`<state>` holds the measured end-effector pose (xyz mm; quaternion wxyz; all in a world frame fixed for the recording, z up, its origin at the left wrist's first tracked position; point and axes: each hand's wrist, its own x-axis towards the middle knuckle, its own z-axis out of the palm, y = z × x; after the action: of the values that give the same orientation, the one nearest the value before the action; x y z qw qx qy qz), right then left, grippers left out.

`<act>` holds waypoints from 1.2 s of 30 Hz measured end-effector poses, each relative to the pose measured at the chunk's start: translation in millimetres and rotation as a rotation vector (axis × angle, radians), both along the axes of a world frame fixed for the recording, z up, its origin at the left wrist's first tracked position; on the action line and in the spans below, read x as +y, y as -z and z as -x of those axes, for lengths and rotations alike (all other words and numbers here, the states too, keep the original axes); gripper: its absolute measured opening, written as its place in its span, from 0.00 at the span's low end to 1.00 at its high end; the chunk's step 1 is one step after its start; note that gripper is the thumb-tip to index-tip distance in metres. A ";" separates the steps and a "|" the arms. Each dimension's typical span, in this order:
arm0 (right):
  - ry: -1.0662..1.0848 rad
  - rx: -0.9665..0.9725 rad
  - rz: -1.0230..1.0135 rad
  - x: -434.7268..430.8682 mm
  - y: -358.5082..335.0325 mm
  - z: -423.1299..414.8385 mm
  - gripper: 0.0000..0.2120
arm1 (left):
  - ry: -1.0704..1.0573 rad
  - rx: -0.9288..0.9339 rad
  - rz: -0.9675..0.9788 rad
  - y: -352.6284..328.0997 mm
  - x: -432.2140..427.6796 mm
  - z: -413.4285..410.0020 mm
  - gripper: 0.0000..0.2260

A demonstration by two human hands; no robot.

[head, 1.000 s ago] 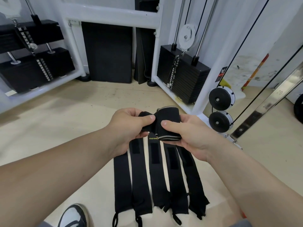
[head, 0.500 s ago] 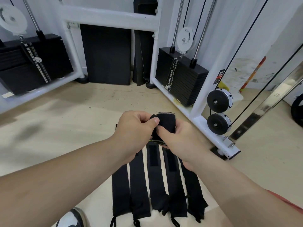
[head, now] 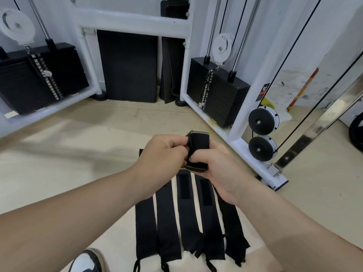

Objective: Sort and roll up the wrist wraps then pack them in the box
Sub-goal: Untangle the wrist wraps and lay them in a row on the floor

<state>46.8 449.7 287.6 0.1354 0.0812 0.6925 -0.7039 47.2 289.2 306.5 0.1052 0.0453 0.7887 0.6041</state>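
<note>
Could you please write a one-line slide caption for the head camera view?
The left hand and right hand grip a rolled black wrist wrap above five flat wraps laid side by side.

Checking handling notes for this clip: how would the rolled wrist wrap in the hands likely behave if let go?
Likely to loosen: the left hand and right hand both pinch the rolled wrist wrap closed. Probably light and soft, since a pinch alone carries it. Unrolled it would likely be floppy, like the flat wraps lying limp on the floor.
</note>
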 end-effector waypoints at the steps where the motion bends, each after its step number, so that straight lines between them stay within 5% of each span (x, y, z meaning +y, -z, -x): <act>1: -0.006 -0.001 0.037 2.7 -0.3 0.8 0.25 | 0.020 -0.007 -0.014 -1.1 -0.1 -1.1 0.22; 8: -0.098 -0.004 0.061 3.9 -4.0 -5.4 0.23 | -0.036 0.066 0.013 -1.1 -10.9 4.7 0.02; 14: -0.096 -0.084 0.214 0.8 -6.9 -5.8 0.18 | -0.064 0.055 0.048 0.6 -8.8 7.9 0.07; 18: -0.059 -0.097 0.281 2.1 -2.2 -1.0 0.18 | -0.025 -0.003 -0.026 5.1 -12.1 10.1 0.01; 25: 0.136 -0.177 0.111 13.0 3.0 8.0 0.15 | 0.002 0.049 0.113 19.2 -11.6 10.4 0.09; 36: -0.006 -0.198 -0.194 -9.2 0.9 -6.8 0.18 | 0.065 0.158 0.463 33.1 -18.7 -23.1 0.23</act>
<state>53.6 440.6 286.7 0.1966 0.1608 0.7407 -0.6220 70.3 270.5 273.4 0.0701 0.0926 0.9099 0.3982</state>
